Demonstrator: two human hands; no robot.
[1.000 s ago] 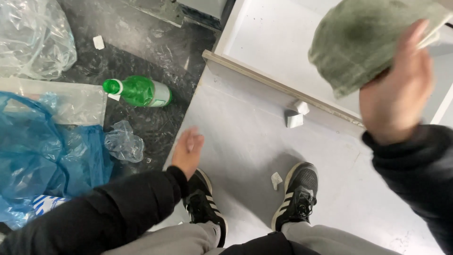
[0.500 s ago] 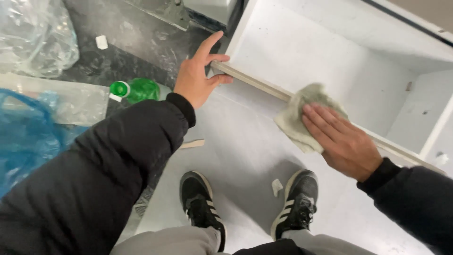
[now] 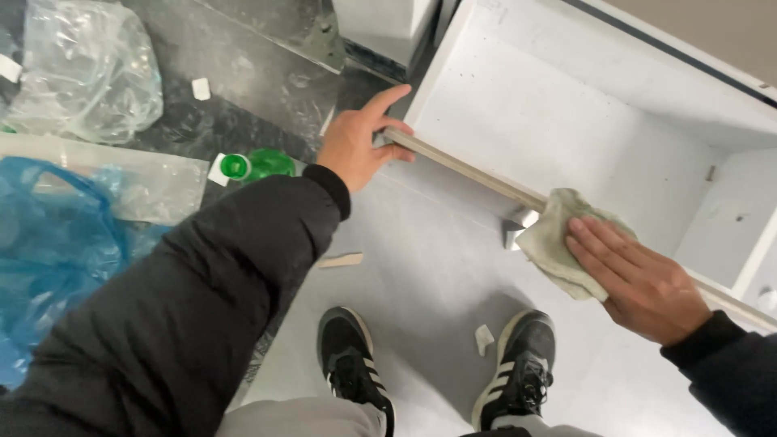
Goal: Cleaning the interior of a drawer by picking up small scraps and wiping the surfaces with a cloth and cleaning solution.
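Cloth [image 3: 558, 239] — pale green, draped over cabinet front edge [image 3: 469, 170], right hand [image 3: 639, 283] flat on it, fingers together. Left hand [image 3: 356, 146] grips that edge's far end — forefinger extended, other fingers curled.

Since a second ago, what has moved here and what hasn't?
The right hand brought the greenish cloth down from the air and now presses it flat on the cabinet's front edge. The left hand rose from near the floor to grip that edge. Green bottle, blue bag and shoes unchanged.
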